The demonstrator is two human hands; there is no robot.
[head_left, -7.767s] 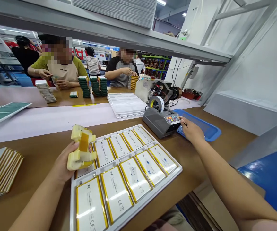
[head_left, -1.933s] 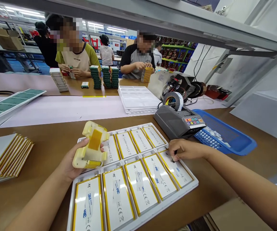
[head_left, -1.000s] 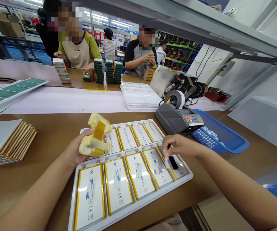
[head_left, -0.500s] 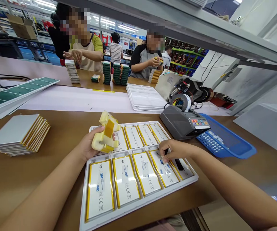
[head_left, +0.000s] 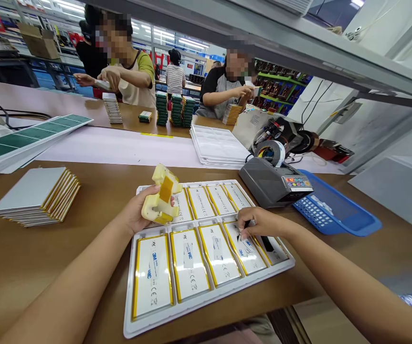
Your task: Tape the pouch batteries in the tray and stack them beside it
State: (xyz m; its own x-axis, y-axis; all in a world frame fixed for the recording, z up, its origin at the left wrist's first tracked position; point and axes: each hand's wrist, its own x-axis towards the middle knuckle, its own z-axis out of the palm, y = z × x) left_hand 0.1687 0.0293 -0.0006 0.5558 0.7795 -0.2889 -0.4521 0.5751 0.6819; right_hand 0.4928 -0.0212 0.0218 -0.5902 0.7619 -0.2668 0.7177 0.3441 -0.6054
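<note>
A white tray (head_left: 206,306) on the brown table holds two rows of flat white battery cells with yellow edges (head_left: 189,258). My left hand (head_left: 137,215) grips a cream plastic jig (head_left: 161,196) with a yellow pad, held above the tray's far left corner. My right hand (head_left: 259,222) pinches a small strip of tape liner with its fingertips over the second cell from the right in the near row (head_left: 247,248). The rightmost near cell (head_left: 272,246) carries a black strip. The other near cells carry printed tape strips.
A grey tape dispenser (head_left: 273,181) with a tape roll stands beyond the tray, and a blue basket tray (head_left: 334,210) to its right. A stack of cells (head_left: 37,196) lies at the left. Empty white trays (head_left: 220,145) sit further back. Other people work across the table.
My right hand went from the dispenser to the tray's near right cells. It peeled the rightmost strip's liner, baring black, and now works one cell to the left. The left hand kept the jig.
</note>
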